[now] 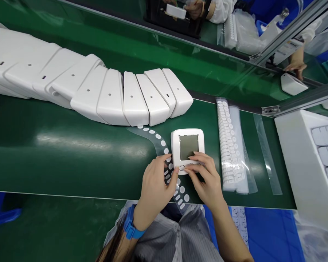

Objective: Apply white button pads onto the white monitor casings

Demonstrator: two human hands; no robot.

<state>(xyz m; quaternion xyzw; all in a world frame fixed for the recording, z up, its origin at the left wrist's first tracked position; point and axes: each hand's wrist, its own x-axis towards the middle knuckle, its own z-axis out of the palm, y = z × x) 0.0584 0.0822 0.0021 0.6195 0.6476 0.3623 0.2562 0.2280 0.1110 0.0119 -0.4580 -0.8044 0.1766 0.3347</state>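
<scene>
A white square housing with a grey screen (189,145) lies face up on the green bench. My left hand (157,180) grips its lower left side, thumb at the bottom corner and fingers along the left edge. Over the lower right front is my right hand (207,178), thumb and fingertips drawn together by small oval outlines below the screen. Whatever may be between those fingertips is too small to make out. A clear strip with white round and oval stickers (163,143) runs beneath my left hand and over the bench's front edge.
Overlapping white housings (136,98) form a long row at the back left. To the right lie a stack of sticker strips (229,145) and a bare clear strip (268,156). A white foam box (297,163) stands far right. Behind a glass partition, a co-worker's hands (194,9) hold a white part.
</scene>
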